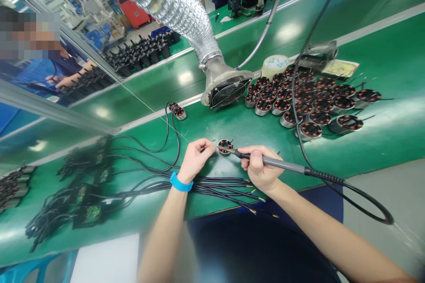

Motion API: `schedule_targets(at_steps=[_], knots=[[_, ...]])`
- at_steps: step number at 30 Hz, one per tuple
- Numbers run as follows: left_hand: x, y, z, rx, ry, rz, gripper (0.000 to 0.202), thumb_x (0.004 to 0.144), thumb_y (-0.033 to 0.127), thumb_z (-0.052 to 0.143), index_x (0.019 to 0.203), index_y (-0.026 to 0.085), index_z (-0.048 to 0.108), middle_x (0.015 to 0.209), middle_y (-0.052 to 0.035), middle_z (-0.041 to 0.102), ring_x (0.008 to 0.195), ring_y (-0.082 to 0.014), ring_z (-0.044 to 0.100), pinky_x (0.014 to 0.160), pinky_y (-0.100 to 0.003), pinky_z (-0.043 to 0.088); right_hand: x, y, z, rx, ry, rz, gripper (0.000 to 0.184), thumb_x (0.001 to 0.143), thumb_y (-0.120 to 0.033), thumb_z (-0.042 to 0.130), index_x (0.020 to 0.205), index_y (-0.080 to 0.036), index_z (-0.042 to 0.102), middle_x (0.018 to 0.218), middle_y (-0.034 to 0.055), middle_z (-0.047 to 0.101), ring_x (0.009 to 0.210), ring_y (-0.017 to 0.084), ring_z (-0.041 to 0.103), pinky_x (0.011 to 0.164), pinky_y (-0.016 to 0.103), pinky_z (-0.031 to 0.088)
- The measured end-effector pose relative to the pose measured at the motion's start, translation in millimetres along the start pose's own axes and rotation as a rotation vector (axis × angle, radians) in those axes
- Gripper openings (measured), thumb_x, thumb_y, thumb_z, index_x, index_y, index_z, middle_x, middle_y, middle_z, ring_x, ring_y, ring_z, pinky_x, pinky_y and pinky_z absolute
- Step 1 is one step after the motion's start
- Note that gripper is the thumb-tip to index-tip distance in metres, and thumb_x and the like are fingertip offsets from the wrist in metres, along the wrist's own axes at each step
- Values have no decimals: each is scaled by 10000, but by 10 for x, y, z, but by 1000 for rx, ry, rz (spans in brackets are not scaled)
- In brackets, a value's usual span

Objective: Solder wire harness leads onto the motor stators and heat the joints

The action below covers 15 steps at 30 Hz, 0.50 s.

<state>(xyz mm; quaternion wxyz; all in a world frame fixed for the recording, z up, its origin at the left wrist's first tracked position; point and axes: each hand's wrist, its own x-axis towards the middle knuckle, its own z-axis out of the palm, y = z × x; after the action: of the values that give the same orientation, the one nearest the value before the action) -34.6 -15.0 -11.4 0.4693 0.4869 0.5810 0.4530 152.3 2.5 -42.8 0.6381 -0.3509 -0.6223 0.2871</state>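
In my right hand (pixel 262 166) is a soldering iron (pixel 285 163), held like a pen, its tip at a small round motor stator (pixel 225 146) with copper windings. My left hand (pixel 198 157), with a blue band at the wrist, is pinched closed just left of the stator. Down to its fingers runs a thin strand of solder wire (pixel 156 112); the fingers cover its end. Beneath my hands lies a row of black cables (pixel 219 184) with stripped, coloured ends pointing right.
Many stators (pixel 303 96) stand in a group at the right. A fume extractor nozzle (pixel 227 84) hangs above the work spot. Cable bundles with circuit boards (pixel 91 212) lie left; two stators (pixel 179 112) stand farther back. The iron's cord (pixel 295 97) crosses the right side. Co-workers sit beyond.
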Motion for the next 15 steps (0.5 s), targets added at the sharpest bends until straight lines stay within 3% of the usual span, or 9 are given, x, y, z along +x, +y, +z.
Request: schedule_targets(at_steps=[15], knots=[[1,-1,5,-2,14,-2,193,804,335,666,725,163,628,665,24,550,604,-99,433,611,-248,349,3,0,23,53,13,32,267,985,-301,520,859,-203,734,475,-50,565,367,110,543,386,232,448]])
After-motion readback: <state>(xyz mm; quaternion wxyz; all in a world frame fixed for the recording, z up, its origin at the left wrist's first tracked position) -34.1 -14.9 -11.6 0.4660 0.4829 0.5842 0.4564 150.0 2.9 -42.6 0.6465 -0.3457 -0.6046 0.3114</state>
